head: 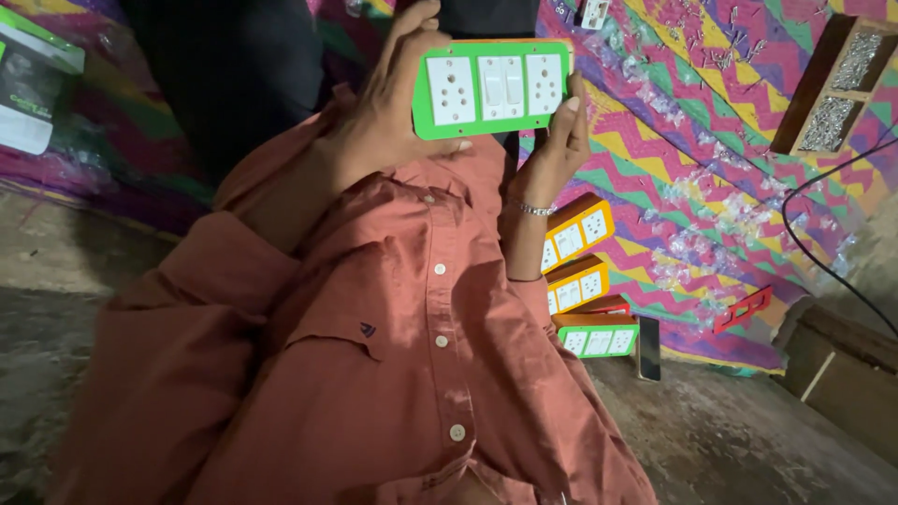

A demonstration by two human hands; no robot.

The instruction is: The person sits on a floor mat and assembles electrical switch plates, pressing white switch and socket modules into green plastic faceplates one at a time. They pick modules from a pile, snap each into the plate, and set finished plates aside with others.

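Note:
A green-framed switch board (493, 87) with two white sockets and a pair of white switches is held up face-on in front of my rust-coloured shirt (402, 355). My left hand (379, 117) grips its left end, thumb under the lower edge and fingers behind. My right hand (554, 150), with a thin bracelet on the wrist, rests its fingers against the board's right end and lower right corner.
Beside my right forearm lie two orange boards (578, 232) (576, 285) and a green one (599, 336) on a zigzag-patterned mat (692, 187). A wooden tray of screws (832, 89) stands at the upper right, with loose screws scattered nearby. A black cable (823, 187), a red frame (744, 309) and a white-green package (28, 89) are around.

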